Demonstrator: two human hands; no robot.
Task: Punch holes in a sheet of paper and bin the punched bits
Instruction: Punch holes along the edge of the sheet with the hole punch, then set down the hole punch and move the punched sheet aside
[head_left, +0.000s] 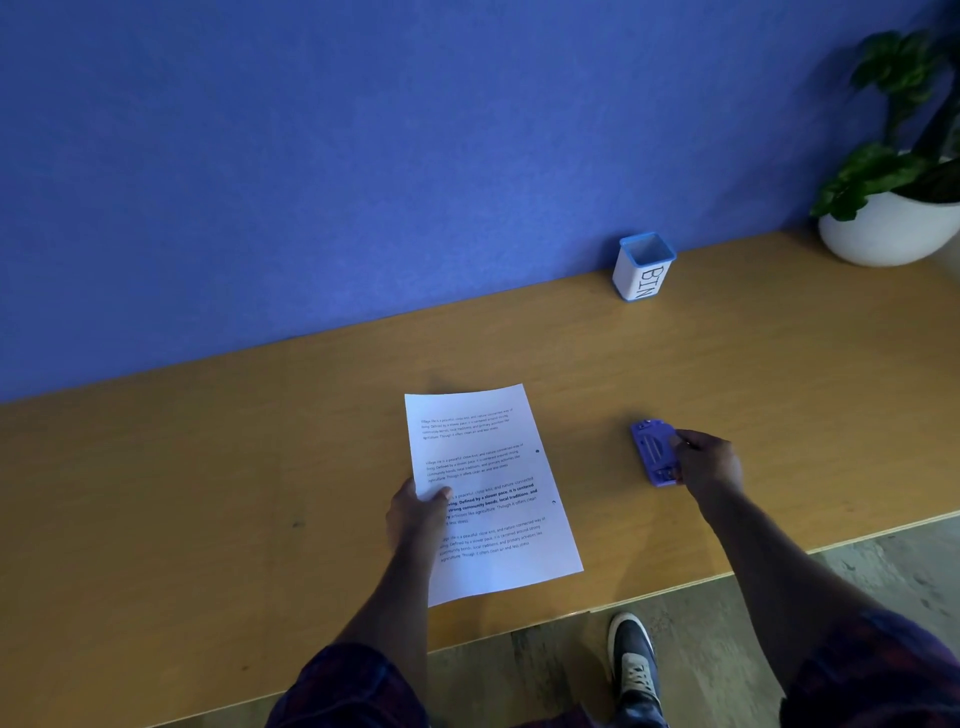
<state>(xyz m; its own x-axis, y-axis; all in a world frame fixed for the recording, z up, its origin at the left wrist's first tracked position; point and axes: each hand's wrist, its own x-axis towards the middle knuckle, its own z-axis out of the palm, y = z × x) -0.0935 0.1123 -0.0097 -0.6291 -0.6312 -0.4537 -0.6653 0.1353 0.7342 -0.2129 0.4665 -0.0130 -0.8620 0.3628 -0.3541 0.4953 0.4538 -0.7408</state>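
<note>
White printed sheet (491, 493) lies flat at the middle of the wooden desk (208, 493), with two holes near its right edge. Left hand (415, 512) pinches its left edge, thumb on top. Right hand (709, 465) grips a purple hole punch (652, 452) right of the sheet. Upper right, a white cup marked BIN (643, 267) stands against the blue wall (311, 156).
</note>
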